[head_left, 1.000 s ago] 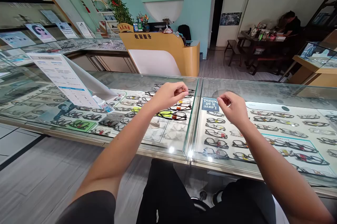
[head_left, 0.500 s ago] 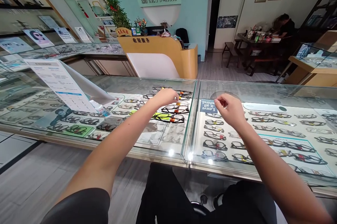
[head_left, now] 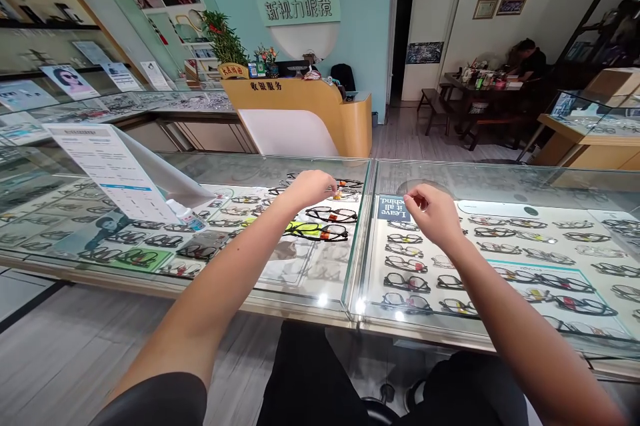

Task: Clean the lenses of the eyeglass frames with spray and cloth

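My left hand (head_left: 311, 187) reaches over the glass counter (head_left: 350, 306) with its fingers pinched together at a small orange tag (head_left: 338, 196) on a black glasses frame (head_left: 349, 184). Two more black frames with orange tags (head_left: 331, 214) (head_left: 316, 231) lie just nearer to me. My right hand (head_left: 434, 214) hovers over the right-hand glass pane beside a blue card (head_left: 393, 207). Its fingers are curled and the thumb and forefinger are pinched on something too small to make out. Rows of glasses (head_left: 407, 283) lie inside the case under the glass.
A slanted white price sheet stand (head_left: 113, 169) and a small bottle (head_left: 186, 214) sit on the counter at left. Beyond the counter are a yellow reception desk (head_left: 305, 113) and a dark table (head_left: 480, 96) where a person sits. My knees in black trousers (head_left: 320, 379) are under the counter's edge.
My left hand has dropped from above the counter down to the frames on the glass. My right hand has moved slightly left and lower. The camera has tilted a little.
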`<state>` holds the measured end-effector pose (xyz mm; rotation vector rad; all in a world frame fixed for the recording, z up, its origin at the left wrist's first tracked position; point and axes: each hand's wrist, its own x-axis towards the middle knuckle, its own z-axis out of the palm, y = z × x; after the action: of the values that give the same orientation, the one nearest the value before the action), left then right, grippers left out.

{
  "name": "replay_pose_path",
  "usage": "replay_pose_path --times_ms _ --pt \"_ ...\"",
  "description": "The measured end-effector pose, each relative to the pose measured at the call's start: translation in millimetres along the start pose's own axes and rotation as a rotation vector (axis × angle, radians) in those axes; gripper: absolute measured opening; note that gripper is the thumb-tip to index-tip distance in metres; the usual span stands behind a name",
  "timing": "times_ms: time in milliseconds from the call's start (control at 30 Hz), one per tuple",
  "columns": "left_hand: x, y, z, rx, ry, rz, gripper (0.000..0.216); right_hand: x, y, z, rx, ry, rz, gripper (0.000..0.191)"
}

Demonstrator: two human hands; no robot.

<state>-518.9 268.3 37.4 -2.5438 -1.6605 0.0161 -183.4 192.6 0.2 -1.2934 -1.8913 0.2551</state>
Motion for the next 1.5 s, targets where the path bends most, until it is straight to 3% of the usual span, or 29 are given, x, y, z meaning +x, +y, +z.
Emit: replay_pose_path --times_ms 133,333,467,967,1100,1267,1500 --pt "-7 23 -8 -0.402 0.217 -0.024 0.028 -1 -2 2 0.021 -0.030 0.010 0.020" --pt "-10 100 10 -1.373 0.368 0.004 0.039 -3 -7 5 0.339 -0.094 -0.017 0.020" --pt "-15 131 25 -1.614 0.382 0.037 0.039 -4 -11 7 0.512 -0.102 -0.018 0.022" --pt "-20 129 42 -1.730 0.290 0.040 0.038 -7 -19 14 0.587 -0.117 0.045 0.027" --pt "-20 127 44 -1.713 0.338 0.027 0.036 -7 -19 14 0.549 -0.082 0.064 0.023" --pt "-18 119 44 -1.680 0.408 0.022 0.034 -5 -10 7 0.356 0.100 0.044 0.020" --pt "-16 105 46 -1.520 0.375 0.080 0.033 -1 1 -5 0.004 0.387 0.054 0.027"
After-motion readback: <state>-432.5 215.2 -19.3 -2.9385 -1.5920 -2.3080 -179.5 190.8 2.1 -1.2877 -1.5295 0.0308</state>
